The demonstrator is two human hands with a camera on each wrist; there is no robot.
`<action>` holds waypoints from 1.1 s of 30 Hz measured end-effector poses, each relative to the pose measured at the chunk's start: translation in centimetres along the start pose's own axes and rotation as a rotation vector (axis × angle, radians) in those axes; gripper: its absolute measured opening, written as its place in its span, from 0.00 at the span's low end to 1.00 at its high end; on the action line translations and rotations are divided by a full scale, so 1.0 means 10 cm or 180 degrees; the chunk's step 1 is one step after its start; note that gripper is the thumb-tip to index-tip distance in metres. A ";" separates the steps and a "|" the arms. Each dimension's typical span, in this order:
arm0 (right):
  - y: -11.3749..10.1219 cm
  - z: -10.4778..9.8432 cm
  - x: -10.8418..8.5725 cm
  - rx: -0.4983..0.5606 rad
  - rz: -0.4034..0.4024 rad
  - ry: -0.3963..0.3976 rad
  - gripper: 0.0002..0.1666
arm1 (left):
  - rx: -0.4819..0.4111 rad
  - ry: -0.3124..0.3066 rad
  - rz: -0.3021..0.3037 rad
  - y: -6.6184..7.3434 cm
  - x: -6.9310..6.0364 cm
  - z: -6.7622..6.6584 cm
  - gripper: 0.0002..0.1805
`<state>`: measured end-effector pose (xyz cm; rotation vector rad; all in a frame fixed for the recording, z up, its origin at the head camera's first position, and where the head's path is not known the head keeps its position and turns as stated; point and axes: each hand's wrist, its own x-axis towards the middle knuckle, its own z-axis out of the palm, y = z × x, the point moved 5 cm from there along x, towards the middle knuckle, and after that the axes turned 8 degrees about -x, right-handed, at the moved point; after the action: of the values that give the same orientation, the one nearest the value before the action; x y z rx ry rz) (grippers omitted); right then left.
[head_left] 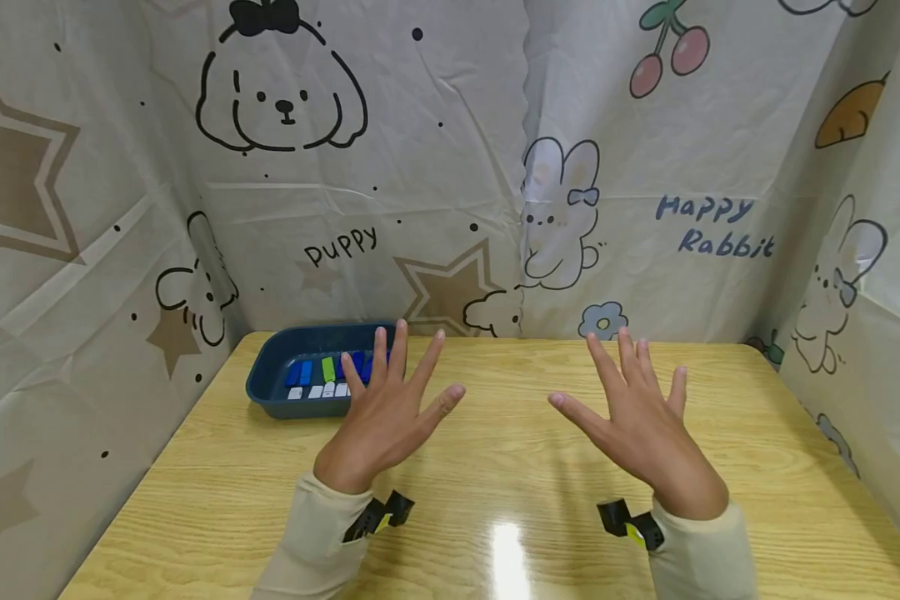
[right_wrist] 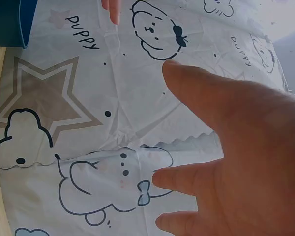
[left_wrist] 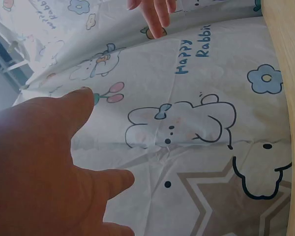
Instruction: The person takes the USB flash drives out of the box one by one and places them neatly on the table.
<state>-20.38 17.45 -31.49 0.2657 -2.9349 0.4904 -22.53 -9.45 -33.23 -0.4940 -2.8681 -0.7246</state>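
Both hands are held up over the table with fingers spread and nothing in them. In the head view the left hand [head_left: 385, 417] is nearest to a dark blue plastic basin [head_left: 270, 408] and hides its right part. Inside the basin lie several small blue blocks [head_left: 300, 372], a green block [head_left: 328, 369] and several white blocks [head_left: 316, 392]. The right hand [head_left: 641, 429] hovers over the right half of the table, touching nothing. Each wrist view shows its own hand with straight fingers, the left hand [left_wrist: 44, 162] and the right hand [right_wrist: 255, 157].
A light wood-grain table [head_left: 487, 467] fills the lower part of the head view. Printed cloth [head_left: 435, 167] with puppies, rabbits and stars hangs behind it and at both sides. Small black devices [head_left: 630, 525] are strapped at the wrists.
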 end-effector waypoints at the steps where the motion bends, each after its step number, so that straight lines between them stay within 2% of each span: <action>1: 0.00 0.01 0.01 0.0007 -0.0004 0.0000 0.55 | 0.0012 0.0020 0.0010 -0.01 0.01 0.00 0.40; 6: -0.03 0.06 0.04 0.0039 -0.0041 0.0061 0.54 | 0.0023 0.0076 0.0011 -0.09 0.04 -0.05 0.40; 13: -0.12 0.14 0.11 0.0066 -0.0146 0.0212 0.54 | -0.0156 0.0151 0.0012 -0.25 0.11 -0.14 0.39; 17: -0.17 0.22 0.14 0.0050 -0.0208 0.0288 0.54 | -0.0267 0.0244 0.0015 -0.39 0.12 -0.23 0.37; 21: -0.25 0.30 0.20 0.0074 -0.0287 0.0369 0.53 | -0.0461 0.0472 0.0066 -0.61 0.12 -0.34 0.34; 26: -0.39 0.46 0.27 0.0117 -0.0419 0.0358 0.52 | -0.0766 0.0780 0.0083 -0.95 0.13 -0.49 0.32; 29: -0.47 0.59 0.31 0.0114 -0.0513 0.0328 0.51 | -0.0889 0.0904 0.0018 -1.16 0.11 -0.56 0.31; 33: -0.58 0.75 0.36 0.0166 -0.0639 0.0344 0.50 | -0.1027 0.0976 -0.0100 -1.42 0.08 -0.60 0.31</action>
<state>-23.62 8.99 -36.09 0.5172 -2.7555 0.5336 -27.90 -23.87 -33.98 -0.3387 -2.4904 -1.1664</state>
